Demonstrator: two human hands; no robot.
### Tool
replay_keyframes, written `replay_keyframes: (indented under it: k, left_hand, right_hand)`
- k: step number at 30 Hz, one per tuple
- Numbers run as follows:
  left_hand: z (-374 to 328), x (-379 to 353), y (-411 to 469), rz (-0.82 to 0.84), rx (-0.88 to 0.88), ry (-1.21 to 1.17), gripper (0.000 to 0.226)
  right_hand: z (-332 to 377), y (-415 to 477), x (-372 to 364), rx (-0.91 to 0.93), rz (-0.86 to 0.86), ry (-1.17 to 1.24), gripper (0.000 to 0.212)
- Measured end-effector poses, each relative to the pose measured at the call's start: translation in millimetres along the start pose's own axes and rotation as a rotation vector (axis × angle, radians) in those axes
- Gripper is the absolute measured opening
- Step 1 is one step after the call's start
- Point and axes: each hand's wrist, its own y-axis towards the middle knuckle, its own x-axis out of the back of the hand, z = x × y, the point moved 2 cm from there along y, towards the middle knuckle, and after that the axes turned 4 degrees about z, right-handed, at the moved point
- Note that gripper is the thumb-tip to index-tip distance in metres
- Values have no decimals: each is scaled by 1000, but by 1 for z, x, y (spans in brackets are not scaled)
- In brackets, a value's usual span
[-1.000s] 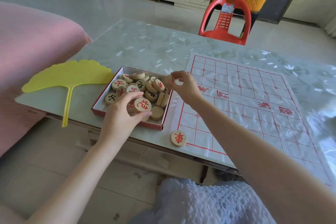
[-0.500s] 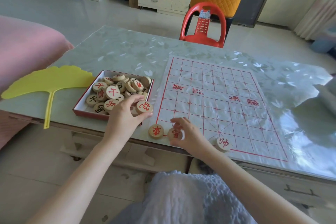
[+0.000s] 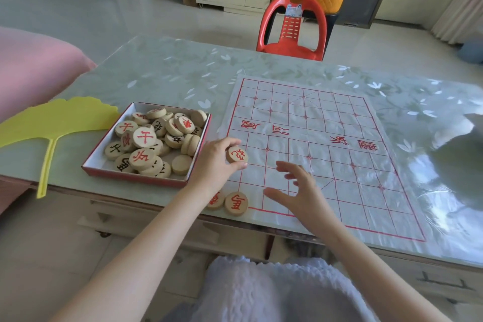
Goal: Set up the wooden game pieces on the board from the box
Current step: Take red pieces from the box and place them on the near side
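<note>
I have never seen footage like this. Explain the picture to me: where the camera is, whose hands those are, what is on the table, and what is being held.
There is no machine here. The camera sits on a person's head and looks down, so both arms are that person's own. On the table lie a paper game board with red lines, a red-edged box full of round wooden pieces, and a yellow fan. Two pieces lie at the board's near left corner. The left hand pinches one piece with a red character over the board's left edge. The right hand is open, fingers spread, above the board and holds nothing.
</note>
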Motion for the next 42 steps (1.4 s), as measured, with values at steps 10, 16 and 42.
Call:
replay_keyframes:
  k: [10, 16, 42]
  left_hand:
    - [4, -23, 6, 27, 78, 108, 53]
    - [11, -9, 1, -39, 1, 106, 48]
    - [102, 120, -62, -398, 236, 122, 46]
  right_hand:
    - [-10, -14, 17, -12, -39, 104, 46]
    - [-3, -10, 7, -5, -4, 93, 42]
    - [138, 91, -110, 193, 150, 28, 35]
